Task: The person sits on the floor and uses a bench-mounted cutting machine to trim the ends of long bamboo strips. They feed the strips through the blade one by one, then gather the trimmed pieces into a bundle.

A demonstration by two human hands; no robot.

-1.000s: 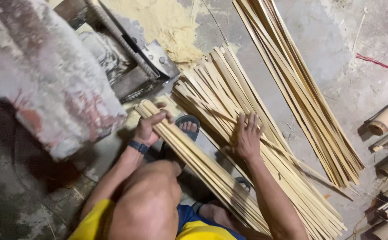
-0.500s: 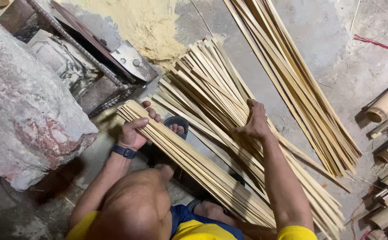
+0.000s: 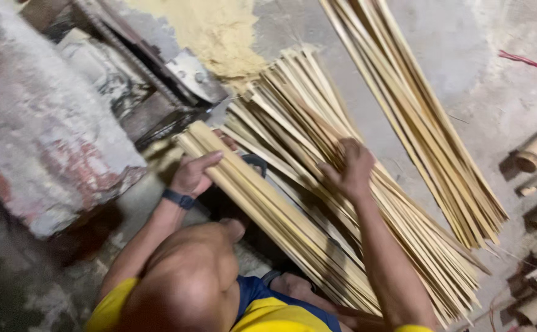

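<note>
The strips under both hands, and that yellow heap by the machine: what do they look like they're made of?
The strips look like split bamboo or pale wood: long, flat, straw-coloured, matt and unfinished, with fibrous edges. The left hand grips one bundle; the right hand rests on the fanned pile. The yellow heap looks like fine sawdust, powdery and loose, probably the same material.

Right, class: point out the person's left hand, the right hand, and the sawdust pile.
left hand [image 3: 192, 175], head view, back of hand.
right hand [image 3: 353, 167], head view, knuckles.
sawdust pile [image 3: 219, 31], head view, middle of heap.
</note>
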